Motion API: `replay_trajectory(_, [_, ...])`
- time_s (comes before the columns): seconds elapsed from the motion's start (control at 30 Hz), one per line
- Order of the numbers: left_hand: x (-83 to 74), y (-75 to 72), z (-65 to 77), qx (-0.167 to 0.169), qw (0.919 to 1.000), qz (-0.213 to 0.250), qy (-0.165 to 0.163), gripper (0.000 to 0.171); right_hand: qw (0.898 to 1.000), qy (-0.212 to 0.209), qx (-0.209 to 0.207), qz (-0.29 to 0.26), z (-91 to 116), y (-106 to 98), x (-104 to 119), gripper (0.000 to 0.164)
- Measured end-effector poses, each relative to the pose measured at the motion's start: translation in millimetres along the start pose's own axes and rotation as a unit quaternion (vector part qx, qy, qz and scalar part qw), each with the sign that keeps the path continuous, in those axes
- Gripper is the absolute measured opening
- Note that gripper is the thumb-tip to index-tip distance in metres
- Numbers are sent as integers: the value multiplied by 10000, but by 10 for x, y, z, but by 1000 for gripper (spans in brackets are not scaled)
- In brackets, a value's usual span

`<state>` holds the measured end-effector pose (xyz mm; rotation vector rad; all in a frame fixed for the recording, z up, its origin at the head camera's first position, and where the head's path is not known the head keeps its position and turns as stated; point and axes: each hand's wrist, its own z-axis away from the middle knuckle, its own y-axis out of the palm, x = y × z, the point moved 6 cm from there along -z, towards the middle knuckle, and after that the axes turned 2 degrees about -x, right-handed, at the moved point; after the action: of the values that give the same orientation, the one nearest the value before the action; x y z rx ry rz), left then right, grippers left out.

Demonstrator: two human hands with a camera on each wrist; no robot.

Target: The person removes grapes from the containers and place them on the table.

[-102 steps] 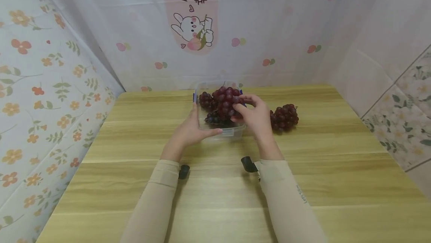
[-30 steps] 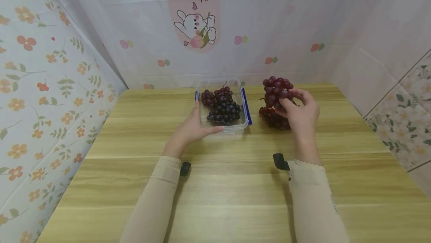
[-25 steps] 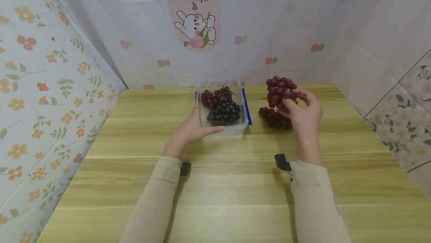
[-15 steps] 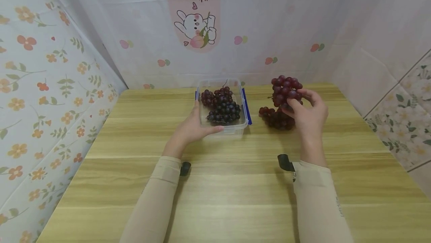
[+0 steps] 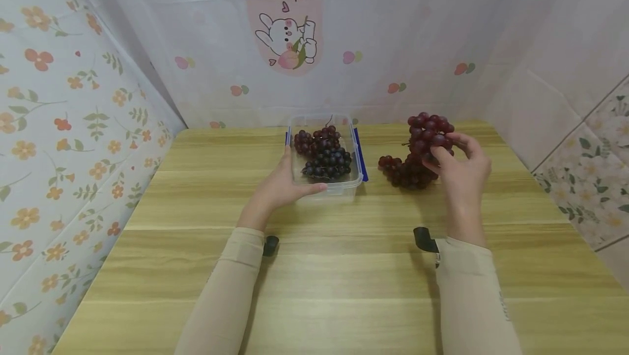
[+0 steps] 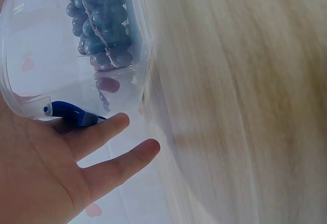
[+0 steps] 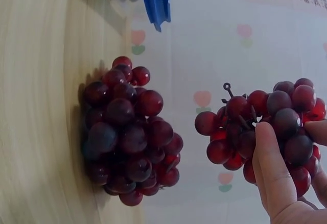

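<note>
My right hand (image 5: 463, 177) holds a bunch of red grapes (image 5: 426, 130) between thumb and fingers, raised above the right part of the table. A second bunch of red grapes (image 5: 409, 176) lies on the wood just below; the right wrist view shows a gap between this bunch (image 7: 133, 137) and the held one (image 7: 232, 150). My left hand (image 5: 275, 183) rests against a clear plastic container (image 5: 344, 185), thumb along its front rim, other fingers on its left side. Inside are dark grapes (image 5: 326, 164) and redder grapes (image 5: 303, 143). Two fingers (image 6: 125, 165) stretch out straight in the left wrist view.
Blue clip flaps (image 5: 361, 158) hang outward on the container's sides. Behind the wooden table (image 5: 319, 278) hangs a white printed curtain (image 5: 393, 33), with a floral cloth (image 5: 64, 153) on the left. A black wrist mount (image 5: 425, 239) juts from the right sleeve.
Earlier, my right hand had the red bunch over the container; it has carried it out to the right, drifting further right and slightly down lately. My left hand stays at the container.
</note>
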<state>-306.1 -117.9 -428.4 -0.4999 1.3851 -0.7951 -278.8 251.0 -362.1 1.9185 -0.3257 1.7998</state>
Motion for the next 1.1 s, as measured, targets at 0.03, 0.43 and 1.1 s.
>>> replay_trajectory(0.03, [4,2,-4,9,10000,-3,-2,158,10000,15,-16,-31,0,-13,-1,32])
replay_trajectory(0.43, [-13,-7,8,-27,10000,40,82,156,9997,171,-196,-37,-33,-231,-26,34])
replay_trajectory(1.1, [-25,-3,19,17,10000,46,17,154,9954,-137,-475,818,-187,-564,14,33])
